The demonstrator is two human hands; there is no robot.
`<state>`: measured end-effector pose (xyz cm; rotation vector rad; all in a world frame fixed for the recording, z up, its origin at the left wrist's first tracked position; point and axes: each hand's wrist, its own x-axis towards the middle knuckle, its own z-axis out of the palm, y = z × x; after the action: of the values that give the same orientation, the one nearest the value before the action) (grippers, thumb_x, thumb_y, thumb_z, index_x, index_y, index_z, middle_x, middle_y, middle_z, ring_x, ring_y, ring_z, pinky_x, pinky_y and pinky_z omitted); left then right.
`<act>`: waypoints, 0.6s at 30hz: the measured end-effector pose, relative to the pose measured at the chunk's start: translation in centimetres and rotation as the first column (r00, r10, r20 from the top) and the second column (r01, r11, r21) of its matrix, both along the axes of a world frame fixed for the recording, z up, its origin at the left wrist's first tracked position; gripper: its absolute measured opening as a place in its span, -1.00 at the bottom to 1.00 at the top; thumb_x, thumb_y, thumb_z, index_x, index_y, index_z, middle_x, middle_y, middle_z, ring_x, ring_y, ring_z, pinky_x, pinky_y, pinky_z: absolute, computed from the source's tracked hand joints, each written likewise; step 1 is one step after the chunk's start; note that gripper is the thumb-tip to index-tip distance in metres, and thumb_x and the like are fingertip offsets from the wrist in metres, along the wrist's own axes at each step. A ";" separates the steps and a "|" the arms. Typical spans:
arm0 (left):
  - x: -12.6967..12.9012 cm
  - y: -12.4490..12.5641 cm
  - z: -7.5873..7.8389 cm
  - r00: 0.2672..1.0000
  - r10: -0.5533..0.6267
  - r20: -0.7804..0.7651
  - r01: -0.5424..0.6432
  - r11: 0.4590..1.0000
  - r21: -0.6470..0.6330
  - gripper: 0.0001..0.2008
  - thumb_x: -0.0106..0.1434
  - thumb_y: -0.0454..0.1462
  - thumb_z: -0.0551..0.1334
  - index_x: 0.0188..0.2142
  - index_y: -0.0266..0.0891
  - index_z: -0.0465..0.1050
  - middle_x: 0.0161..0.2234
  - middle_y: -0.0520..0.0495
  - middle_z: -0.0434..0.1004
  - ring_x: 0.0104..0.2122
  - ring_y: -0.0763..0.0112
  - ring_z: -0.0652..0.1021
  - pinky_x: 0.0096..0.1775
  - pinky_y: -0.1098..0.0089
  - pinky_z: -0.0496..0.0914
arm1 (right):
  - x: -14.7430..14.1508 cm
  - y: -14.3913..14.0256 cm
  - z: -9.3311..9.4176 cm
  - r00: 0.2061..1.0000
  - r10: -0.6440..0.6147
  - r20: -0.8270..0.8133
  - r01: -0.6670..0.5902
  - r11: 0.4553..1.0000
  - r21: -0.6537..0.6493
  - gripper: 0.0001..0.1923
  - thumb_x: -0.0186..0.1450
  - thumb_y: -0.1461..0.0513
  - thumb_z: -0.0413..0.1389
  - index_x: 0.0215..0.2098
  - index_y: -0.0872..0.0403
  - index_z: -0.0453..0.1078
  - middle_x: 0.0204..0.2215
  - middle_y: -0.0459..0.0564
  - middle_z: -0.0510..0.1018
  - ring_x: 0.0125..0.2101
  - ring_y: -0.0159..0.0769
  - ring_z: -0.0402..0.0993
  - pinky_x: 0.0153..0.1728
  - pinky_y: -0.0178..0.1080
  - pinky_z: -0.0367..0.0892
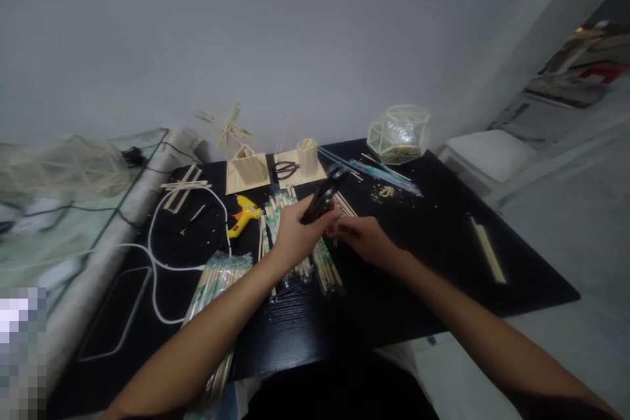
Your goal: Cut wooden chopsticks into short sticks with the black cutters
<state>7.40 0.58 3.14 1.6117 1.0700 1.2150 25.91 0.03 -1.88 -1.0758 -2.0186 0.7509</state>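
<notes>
My left hand (300,226) is closed around a dark, glossy, elongated object (322,198) that tilts up and away; its kind is unclear. Close beside it, almost touching, my right hand (361,236) has its fingers pinched together near a small pale piece (335,236), perhaps a bit of stick. Under and around both hands lie disposable chopsticks (327,266) in clear wrappers with green print. Several loose sticks (345,205) lie just beyond the right hand. A yellow glue gun (243,215) rests on the table to the left of my left hand.
On the black table (305,341) stand a stick windmill model (246,161) and a stick cup (308,156) on wooden bases, with black scissors (285,169) between. A faceted frame (399,134) sits back right. A white cable (155,262) loops left, near bagged chopsticks (216,282).
</notes>
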 end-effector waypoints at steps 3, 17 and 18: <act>0.1 -0.1 -0.1 1.000 0.001 0.029 0.000 0.999 -0.041 -0.79 0.15 -0.13 0.42 -0.31 -0.22 0.59 -0.35 -0.02 0.64 -0.37 0.38 0.59 -0.28 0.40 0.48 | 0.1 -0.2 -0.3 1.000 0.008 -0.004 -0.008 1.000 0.002 -0.68 0.40 0.09 0.14 -0.42 0.09 0.51 -0.53 -0.10 0.56 -0.52 -0.40 0.34 -0.42 -0.38 0.23; 0.1 -0.1 0.2 0.999 -0.028 0.025 0.029 0.999 -0.040 -0.84 0.18 -0.17 0.42 -0.38 -0.21 0.56 -0.41 0.00 0.61 -0.45 0.45 0.54 -0.33 0.42 0.47 | 0.1 -0.3 -0.8 0.998 0.039 -0.047 -0.042 0.997 -0.061 -0.79 0.40 0.16 0.15 -0.32 0.07 0.55 -0.42 -0.10 0.65 -0.43 -0.35 0.50 -0.32 -0.37 0.32; 0.1 -0.1 0.2 0.999 -0.029 0.021 0.029 0.999 -0.033 -0.84 0.18 -0.18 0.41 -0.38 -0.21 0.56 -0.41 0.00 0.61 -0.45 0.44 0.55 -0.33 0.42 0.47 | 0.1 -0.4 -0.8 0.998 0.039 -0.048 -0.042 0.997 -0.061 -0.79 0.40 0.16 0.14 -0.33 0.07 0.55 -0.41 -0.10 0.65 -0.42 -0.35 0.51 -0.31 -0.36 0.33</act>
<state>7.48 0.46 3.37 1.5814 1.0454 1.1860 26.01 -0.33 -2.69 -1.0453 -1.9941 0.8577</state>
